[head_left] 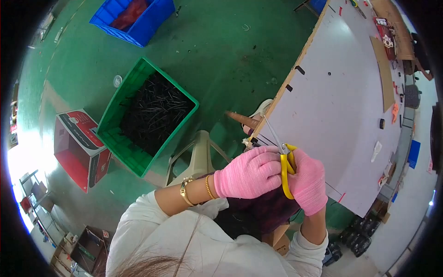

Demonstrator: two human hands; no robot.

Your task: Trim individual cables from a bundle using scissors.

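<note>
Two pink knitted gloves cover the hands, which meet just below the near edge of the counter. The right hand [308,182] is clenched around the yellow-handled pliers [286,173], its grip wrapped over the curved yellow handles, while the metal tip of the tool points up towards the counter's edge. The left hand [249,173] is closed as well and presses against the pliers from the other side; what its fingers pinch cannot be told, though a thin grey wire [272,131] rises from the spot where hands and tool meet and runs up along the counter's wooden rim. Gold bracelets [187,191] circle the left wrist below the white sleeve.

Beyond the hands lies the wide pale grey counter [341,106], with small black bits, a strip of brown cardboard [384,74] and scattered oddments towards its far side. To the left, on the green floor [221,51], stands a beige plastic stool [196,157]. Further left sits a green plastic crate filled with thin black rods [147,113], then a red and white cardboard box [80,147], and further off a blue plastic bin [136,18].
</note>
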